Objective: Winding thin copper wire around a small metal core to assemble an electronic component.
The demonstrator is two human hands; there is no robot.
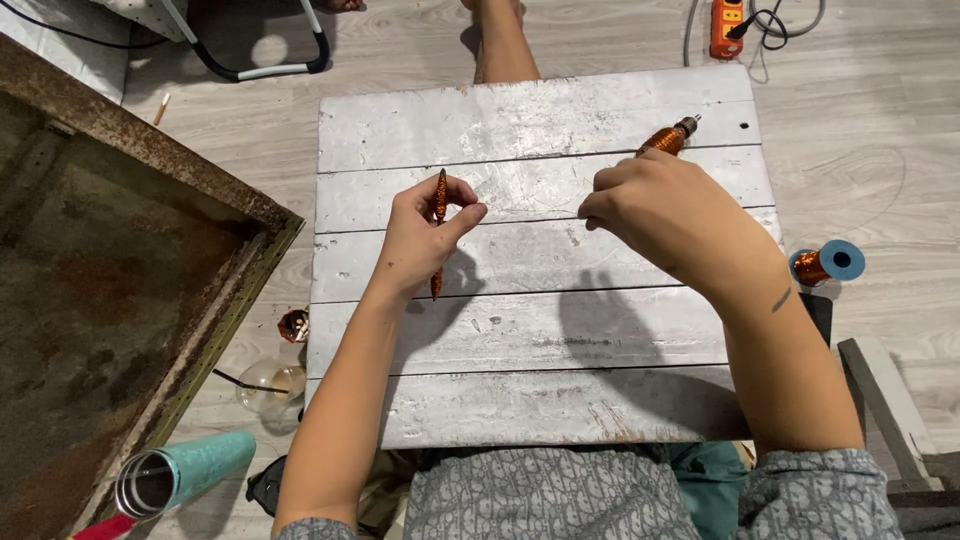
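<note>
**A:** Head view, looking down: a seated person works over a tabletop (540, 330) of whitewashed planks set low over the lap. What sits in the left hand (420, 240)?

**B:** A slim rod wound tight with copper wire, the wire-wound rod (438, 232), pinched near its top between thumb and fingers and held almost upright, its lower tip just above or on a plank. Held that way, the windings face the person and the rod is free to turn between the fingertips.

**A:** And the right hand (665, 215)?

**B:** Closed, fingertips pinched together, level with the left hand and a little apart from it. Whether a fine wire runs between the two hands cannot be told; none shows. A second copper-wound piece with a metal tip, the copper coil (668, 138), juts out beyond the knuckles, over the far planks; whether the hand holds it or it lies behind cannot be told.

**A:** Around the tabletop?

**B:** A blue-flanged spool of copper wire (826, 264) lies on the floor to the right, within reach. A rusty metal tray (110, 300) fills the left; near it, a teal tube (185, 475) and a clear glass bulb (268, 385). An orange power strip (727, 28) rests on the floor at the far edge.
</note>
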